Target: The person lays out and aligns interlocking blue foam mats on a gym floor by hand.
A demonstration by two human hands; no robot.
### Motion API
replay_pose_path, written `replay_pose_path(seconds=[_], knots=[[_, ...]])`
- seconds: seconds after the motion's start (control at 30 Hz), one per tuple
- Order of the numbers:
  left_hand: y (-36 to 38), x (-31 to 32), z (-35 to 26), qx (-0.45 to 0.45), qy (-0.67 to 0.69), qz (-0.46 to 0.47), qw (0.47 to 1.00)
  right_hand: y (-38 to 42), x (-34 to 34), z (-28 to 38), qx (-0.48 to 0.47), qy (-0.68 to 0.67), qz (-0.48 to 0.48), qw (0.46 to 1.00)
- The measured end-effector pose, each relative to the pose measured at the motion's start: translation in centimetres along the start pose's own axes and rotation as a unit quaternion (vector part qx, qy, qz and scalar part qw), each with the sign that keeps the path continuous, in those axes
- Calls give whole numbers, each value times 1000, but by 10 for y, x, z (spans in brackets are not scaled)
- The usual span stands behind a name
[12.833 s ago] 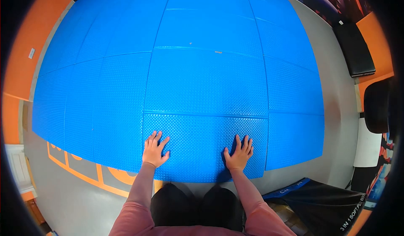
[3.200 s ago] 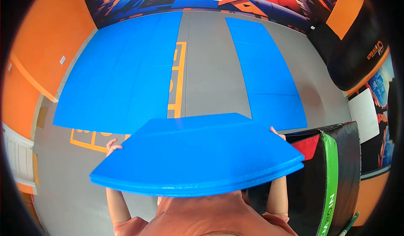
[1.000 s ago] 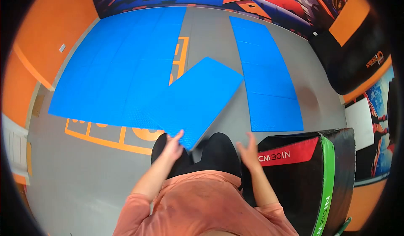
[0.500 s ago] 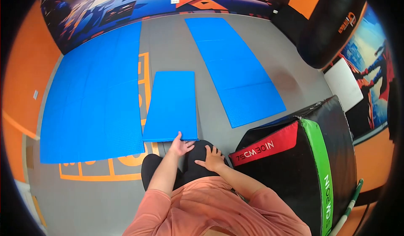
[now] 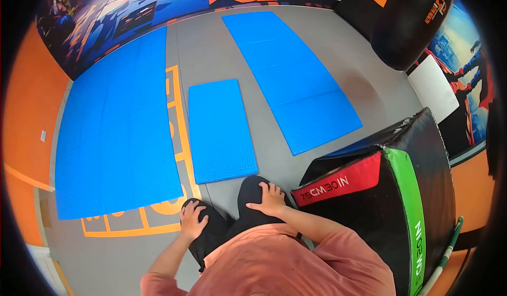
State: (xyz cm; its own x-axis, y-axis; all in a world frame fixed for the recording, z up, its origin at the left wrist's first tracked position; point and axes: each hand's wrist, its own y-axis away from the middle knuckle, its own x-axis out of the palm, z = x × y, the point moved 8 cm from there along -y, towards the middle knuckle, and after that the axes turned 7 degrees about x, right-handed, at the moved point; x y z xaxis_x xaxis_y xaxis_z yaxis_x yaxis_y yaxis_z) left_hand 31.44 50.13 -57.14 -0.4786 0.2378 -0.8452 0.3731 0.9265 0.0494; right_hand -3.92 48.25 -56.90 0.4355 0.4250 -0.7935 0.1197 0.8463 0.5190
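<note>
A single blue foam mat (image 5: 221, 129) lies flat on the grey floor (image 5: 211, 42) just ahead of my knees, between two laid areas of blue mats. My left hand (image 5: 193, 219) rests palm down on my left knee, holding nothing. My right hand (image 5: 269, 200) rests on my right knee, fingers spread, also holding nothing. Neither hand touches the mat.
A wide field of blue mats (image 5: 113, 132) covers the floor to the left, over orange floor markings (image 5: 179, 121). A strip of blue mats (image 5: 293, 79) runs ahead to the right. A black, red and green soft plyo box (image 5: 391, 190) stands close at my right. A black punching bag (image 5: 406, 21) lies far right.
The mats I carried have gone down as a single mat, now flat and straight on the floor. My left hand let go of its near edge and went to my knee; my right hand stays on the other knee.
</note>
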Motion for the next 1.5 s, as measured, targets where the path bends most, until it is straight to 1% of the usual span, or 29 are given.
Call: replay_pose_path(seconds=[0.03, 0.07, 0.1, 0.13, 0.17, 0.2, 0.23, 0.27, 0.3, 0.33, 0.37, 0.4, 0.47, 0.53, 0.63, 0.67, 0.7, 0.77, 0.87, 0.93, 0.97, 1.0, 1.07, 1.13, 1.17, 1.23, 1.27, 1.3, 1.5], knots=[[-10, 3, 4, -1, -1, -5, 1000, -7, -4, -3, -19, -40, -14, 999], [-16, 14, 7, -24, -50, 14, 998, -29, -2, -21, -18, -101, -76, 992], [-19, 24, 6, -52, -96, 33, 993, -71, 18, -63, 49, -244, -98, 963], [-24, 25, 0, -67, -107, 46, 991, -124, 55, -107, 96, -485, -82, 865], [-30, 29, 2, -80, -119, 49, 988, -145, 54, -141, 189, -551, -74, 809], [-34, 27, 0, -88, -109, 55, 989, -168, 58, -163, 219, -630, -60, 743], [-40, 22, 0, -95, -99, 60, 989, -176, 38, -170, 215, -613, -96, 754], [-43, 22, 2, -93, -104, 65, 988, -233, 62, -222, 211, -560, -130, 791], [-45, 25, 6, -91, -119, 69, 986, -240, 52, -233, 258, -558, -150, 774], [-48, 27, 10, -101, -118, 87, 984, -253, 54, -243, 269, -627, -134, 718], [-49, 24, 10, -114, -113, 104, 982, -254, 43, -235, 262, -699, -64, 663], [-52, 21, 8, -116, -119, 116, 979, -259, 32, -225, 206, -747, 12, 632], [-53, 13, 4, -136, -120, 144, 973, -245, 16, -230, 341, -796, -102, 489], [-53, 11, 4, -147, -114, 140, 972, -277, 28, -262, 318, -857, -38, 404], [-56, 5, 11, -146, -105, 149, 972, -265, -2, -237, 305, -857, -39, 414], [-55, 6, 11, -140, -95, 158, 973, -266, 5, -248, 371, -834, -31, 407], [-56, 2, 12, -143, -92, 158, 973, -271, 7, -251, 373, -832, -32, 410], [-56, -1, 11, -139, -86, 157, 974, -282, 6, -261, 349, -811, -27, 469], [-60, -4, 15, -138, -87, 142, 976, -315, 6, -284, 343, -808, 7, 479], [-55, 3, 17, -133, -91, 113, 980, -342, -26, -269, 173, -901, 5, 398], [-55, 8, 17, -124, -90, 120, 981, -348, -54, -258, 107, -944, -12, 313], [-56, 9, 19, -130, -96, 120, 979, -329, -93, -229, 74, -945, -53, 314], [-57, 9, 20, -136, -107, 118, 978, -321, -154, -192, -24, -948, -29, 315], [-54, 12, 20, -130, -105, 109, 980, -311, -206, -149, -63, -943, -7, 326], [-52, 11, 20, -131, -104, 100, 981, -302, -228, -119, -81, -939, 31, 333], [-50, 11, 17, -125, -106, 98, 982, -268, -265, -52, -117, -910, 58, 394], [-49, 11, 16, -127, -109, 93, 982, -253, -273, -23, -126, -909, 78, 390], [-49, 9, 17, -130, -112, 87, 981, -231, -279, 10, -129, -897, 90, 414], [-38, 10, 19, -110, -111, 50, 986, -85, -214, 159, -157, -785, 76, 595]])
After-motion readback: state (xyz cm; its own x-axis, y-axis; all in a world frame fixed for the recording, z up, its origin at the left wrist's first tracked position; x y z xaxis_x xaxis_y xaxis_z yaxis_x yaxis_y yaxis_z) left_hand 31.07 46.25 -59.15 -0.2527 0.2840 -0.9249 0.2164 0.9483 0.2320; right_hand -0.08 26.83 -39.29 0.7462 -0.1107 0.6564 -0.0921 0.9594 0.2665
